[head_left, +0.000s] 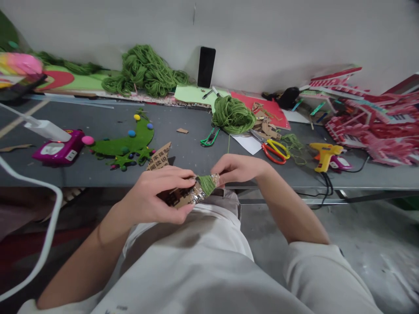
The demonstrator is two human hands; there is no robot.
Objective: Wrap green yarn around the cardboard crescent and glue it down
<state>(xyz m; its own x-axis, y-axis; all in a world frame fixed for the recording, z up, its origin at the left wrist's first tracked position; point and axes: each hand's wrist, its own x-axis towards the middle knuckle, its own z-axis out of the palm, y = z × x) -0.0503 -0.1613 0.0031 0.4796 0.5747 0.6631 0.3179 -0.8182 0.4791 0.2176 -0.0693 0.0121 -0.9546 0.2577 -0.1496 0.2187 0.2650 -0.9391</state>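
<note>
My left hand [157, 192] is closed around a brown cardboard piece [178, 197] with printed characters, held over my lap. A band of green yarn [207, 184] is wound round the piece, next to a strip of shiny tape. My right hand [237, 168] pinches the far end of the piece at the wound yarn. A loose ball of green yarn [232, 114] lies on the grey table [190, 144] just beyond my hands.
Red and yellow scissors [275, 150], a yellow glue gun [324, 156], a green felt shape with pompoms [131, 141], a magenta power strip [60, 150], a bigger yarn heap [145, 72], a black phone [206, 66] against the wall, red paper crafts [369, 117] at right.
</note>
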